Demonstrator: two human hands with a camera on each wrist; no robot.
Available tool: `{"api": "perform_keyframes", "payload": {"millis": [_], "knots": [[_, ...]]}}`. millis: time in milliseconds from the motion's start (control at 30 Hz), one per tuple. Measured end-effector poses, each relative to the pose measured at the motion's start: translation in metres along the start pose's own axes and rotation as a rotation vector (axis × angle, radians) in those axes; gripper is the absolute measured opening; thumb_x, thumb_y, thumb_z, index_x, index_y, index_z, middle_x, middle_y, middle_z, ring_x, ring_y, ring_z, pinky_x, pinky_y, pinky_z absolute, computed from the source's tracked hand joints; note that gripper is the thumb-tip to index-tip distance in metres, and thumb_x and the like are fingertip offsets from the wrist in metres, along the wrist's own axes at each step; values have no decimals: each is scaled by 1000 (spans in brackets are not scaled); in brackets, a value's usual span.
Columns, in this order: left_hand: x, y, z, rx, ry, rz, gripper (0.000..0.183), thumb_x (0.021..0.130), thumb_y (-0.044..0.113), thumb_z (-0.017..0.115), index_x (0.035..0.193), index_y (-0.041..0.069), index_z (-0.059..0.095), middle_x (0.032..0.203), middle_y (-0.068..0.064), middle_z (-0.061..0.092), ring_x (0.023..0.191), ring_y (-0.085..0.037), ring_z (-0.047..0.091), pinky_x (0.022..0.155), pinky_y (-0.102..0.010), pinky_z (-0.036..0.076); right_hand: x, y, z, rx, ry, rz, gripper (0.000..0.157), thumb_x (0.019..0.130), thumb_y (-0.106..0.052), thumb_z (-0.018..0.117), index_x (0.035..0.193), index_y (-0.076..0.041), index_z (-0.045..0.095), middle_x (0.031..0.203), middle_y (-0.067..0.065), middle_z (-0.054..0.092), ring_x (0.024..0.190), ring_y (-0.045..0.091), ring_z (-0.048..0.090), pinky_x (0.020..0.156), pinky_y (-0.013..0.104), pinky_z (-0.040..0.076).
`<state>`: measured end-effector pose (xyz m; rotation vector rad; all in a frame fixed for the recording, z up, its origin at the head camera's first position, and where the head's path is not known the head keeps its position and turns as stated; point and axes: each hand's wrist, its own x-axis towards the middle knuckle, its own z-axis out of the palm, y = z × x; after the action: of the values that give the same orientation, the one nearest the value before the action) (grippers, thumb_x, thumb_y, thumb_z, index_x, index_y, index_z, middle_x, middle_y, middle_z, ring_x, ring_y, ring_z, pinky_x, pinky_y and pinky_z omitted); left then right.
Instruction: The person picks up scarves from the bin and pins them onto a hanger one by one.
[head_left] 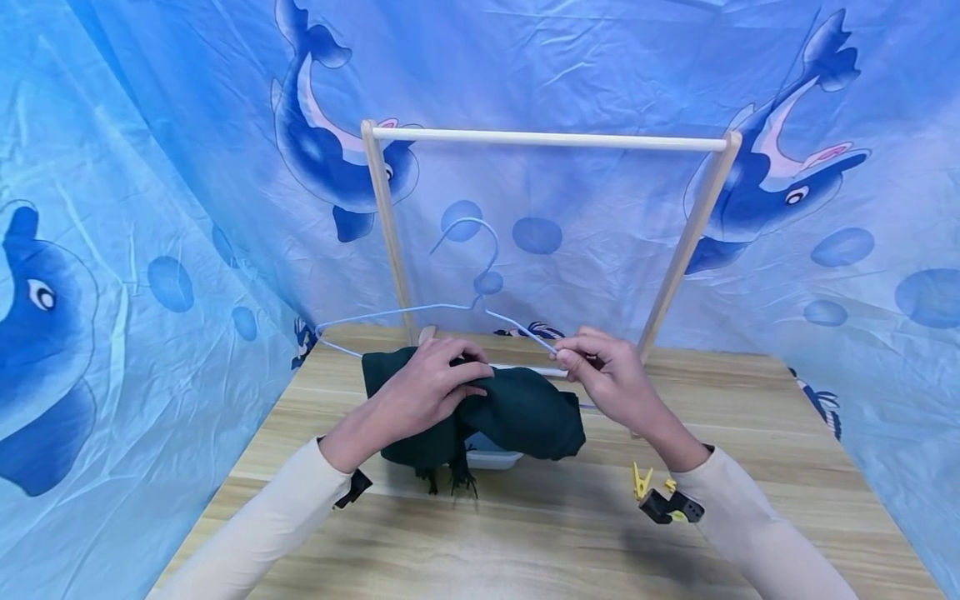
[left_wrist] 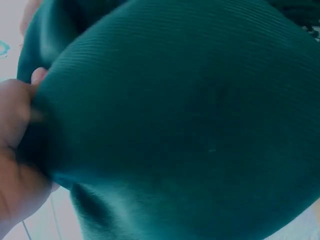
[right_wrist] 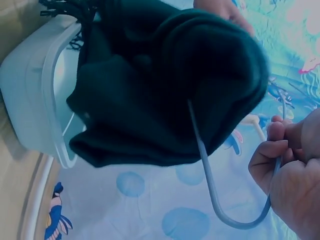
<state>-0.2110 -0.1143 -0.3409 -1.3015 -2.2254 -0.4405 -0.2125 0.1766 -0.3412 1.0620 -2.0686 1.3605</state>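
Observation:
A dark green scarf (head_left: pixel 525 412) with a black-looking fringe hangs in folds over the lower bar of a light blue clothes hanger (head_left: pixel 397 311). My left hand (head_left: pixel 442 379) grips the scarf near the hanger's middle, thumb and fingers on the cloth. In the left wrist view the scarf (left_wrist: pixel 190 110) fills most of the picture beside the hand (left_wrist: pixel 17 145). My right hand (head_left: pixel 607 375) pinches the hanger's right shoulder. From the right wrist, the hanger's bent end (right_wrist: pixel 215 200) runs from those fingers into the folded scarf (right_wrist: pixel 130 125). The hook stands upward.
A pale plastic container (right_wrist: pixel 27 90) stands under the scarf on the wooden table (head_left: pixel 540 542). Behind it rises a wooden rack with a white top rail (head_left: pixel 547 138). Yellow clips (head_left: pixel 641 482) show beside the right wrist's camera. Blue dolphin-print curtains (head_left: pixel 600 75) enclose the table.

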Motion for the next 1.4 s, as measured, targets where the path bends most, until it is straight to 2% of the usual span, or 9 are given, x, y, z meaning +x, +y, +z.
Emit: {"api": "perform_keyframes", "payload": {"millis": [233, 433, 600, 733, 867, 967, 1033, 1200, 1400], "knots": [[-2, -3, -5, -100, 151, 53, 27, 90, -5, 71, 114, 7, 72, 112, -7, 70, 105, -23, 64, 87, -40, 48, 1, 3, -1, -63, -3, 18, 19, 95, 12, 61, 103, 2, 76, 76, 9, 60, 60, 20, 54, 53, 20, 45], [-2, -7, -18, -404, 250, 34, 25, 93, -10, 63, 110, 5, 71, 109, -10, 69, 101, -23, 63, 92, -33, 50, 0, 9, 0, -159, 15, 17, 16, 95, 5, 66, 104, -2, 79, 76, 3, 62, 58, 7, 47, 53, 20, 40], [-1, -8, -33, -667, 241, -38, 14, 102, 11, 61, 112, 4, 69, 106, -10, 68, 96, -20, 63, 90, -31, 51, -1, 15, 3, -168, 36, -5, 16, 93, 5, 69, 101, -3, 80, 75, 0, 62, 59, 6, 46, 53, 19, 39], [0, -9, -42, -739, 172, -126, 19, 104, 17, 59, 111, 2, 69, 103, -8, 68, 93, -19, 63, 87, -31, 51, -3, 16, 5, -151, 40, -8, 15, 92, 6, 70, 100, -3, 80, 73, -1, 60, 58, 6, 48, 51, 19, 40], [1, -6, -42, -652, 100, -233, 15, 101, 4, 61, 111, 6, 73, 102, -3, 69, 91, -17, 64, 83, -32, 53, -5, 14, 7, -150, 37, -19, 15, 91, 6, 71, 98, -5, 80, 73, -3, 59, 57, 5, 49, 51, 19, 41], [0, -3, -38, -554, 105, -291, 19, 99, -1, 62, 110, 9, 74, 103, -1, 71, 91, -14, 66, 83, -32, 55, -5, 12, 9, -151, 37, -45, 16, 91, 8, 71, 96, -5, 79, 73, -3, 60, 57, 5, 50, 52, 18, 42], [0, -3, -35, -490, 150, -300, 18, 98, 0, 63, 108, 9, 76, 101, 0, 72, 88, -13, 66, 78, -31, 55, -5, 12, 10, -149, 34, -53, 16, 91, 8, 70, 96, -5, 79, 72, -2, 60, 57, 5, 51, 52, 18, 43], [1, -6, -29, -340, 342, -251, 11, 93, 1, 69, 97, 7, 77, 86, -2, 71, 69, -11, 62, 61, -23, 47, -6, 14, 13, -135, 15, 6, 14, 94, 4, 68, 96, -5, 78, 75, -1, 61, 58, 6, 52, 52, 20, 44], [2, -7, -28, -218, 480, -216, 10, 89, 1, 72, 95, 4, 80, 84, -8, 74, 68, -15, 66, 64, -24, 51, -7, 15, 14, -121, 3, 64, 13, 97, 1, 66, 97, -4, 78, 77, 1, 62, 59, 7, 52, 52, 23, 44]]}}
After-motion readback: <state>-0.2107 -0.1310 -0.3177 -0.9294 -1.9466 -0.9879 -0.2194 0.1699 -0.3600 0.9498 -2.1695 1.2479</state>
